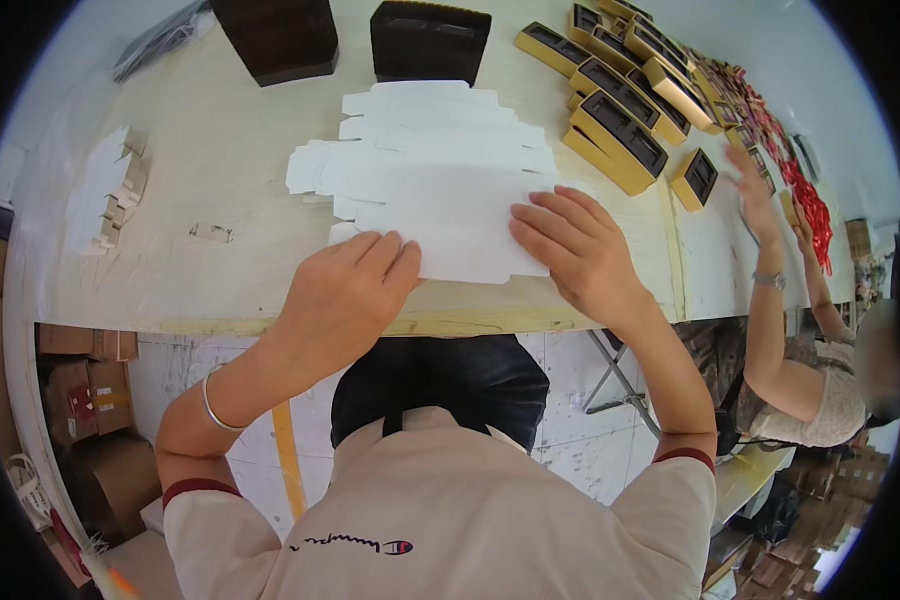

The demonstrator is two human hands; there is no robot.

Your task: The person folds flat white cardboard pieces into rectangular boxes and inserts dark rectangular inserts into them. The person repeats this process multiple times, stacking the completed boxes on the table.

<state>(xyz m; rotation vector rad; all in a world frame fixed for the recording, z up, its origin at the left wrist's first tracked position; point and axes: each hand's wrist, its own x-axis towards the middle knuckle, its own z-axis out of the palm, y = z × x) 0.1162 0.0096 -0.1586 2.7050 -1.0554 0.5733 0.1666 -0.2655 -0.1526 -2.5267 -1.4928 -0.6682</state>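
Both your hands on the white cards

The tabletop stretches wide in front of you, its near edge just beyond your lap. At its right side sits a co-worker, both arms raised over the surface, one hand a little blurred. On the tabletop's far right lies a heap of gold boxes with black inserts, some leaning on others, and past them a band of red strips. The cards lie flat in an overlapping pile straight in front of you, their cut tabs staggered along the left. Two dark boxes stand behind the pile, the right one just beside its far edge. Off to your left, well apart, is a cluster of white cartons.

Your right hand lies on the pile's right side, fingers extended and slightly apart, grasping nothing visible. Your left hand is half curled over the near left corner; its thumb is hard to make out, so you cannot tell whether it pinches a card. A thin bangle circles your left wrist.
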